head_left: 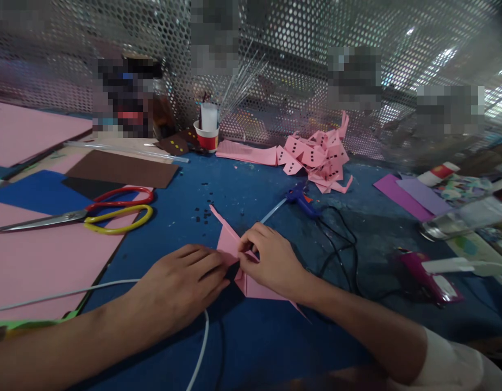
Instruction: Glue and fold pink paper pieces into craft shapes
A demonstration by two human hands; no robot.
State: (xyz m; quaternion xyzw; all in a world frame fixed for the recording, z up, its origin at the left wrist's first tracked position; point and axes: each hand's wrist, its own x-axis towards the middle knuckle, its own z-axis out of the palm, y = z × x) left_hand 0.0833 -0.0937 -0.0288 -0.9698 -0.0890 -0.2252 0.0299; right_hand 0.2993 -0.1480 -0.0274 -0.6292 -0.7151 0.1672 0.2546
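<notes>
A folded pink paper piece (228, 239) lies on the blue table, with a narrow strip sticking out at its upper left and a pointed end at its lower right. My left hand (186, 279) has its curled fingers closed on the left edge of this paper. My right hand (271, 258) reaches over it, thumb and forefinger pinched at the fold near my left fingertips; anything small between them is hidden. Several tiny black paper squares (202, 214) are scattered just beyond. A blue glue gun (302, 201) with a clear glue stick lies past my right hand.
Red-and-yellow-handled scissors (118, 210) rest on coloured sheets at left. Folded pink paper figures (316, 155) with black squares are heaped at the back, beside a paper cup (207, 136). A white cable (200, 347) crosses the front; a magenta device (432, 277) lies right.
</notes>
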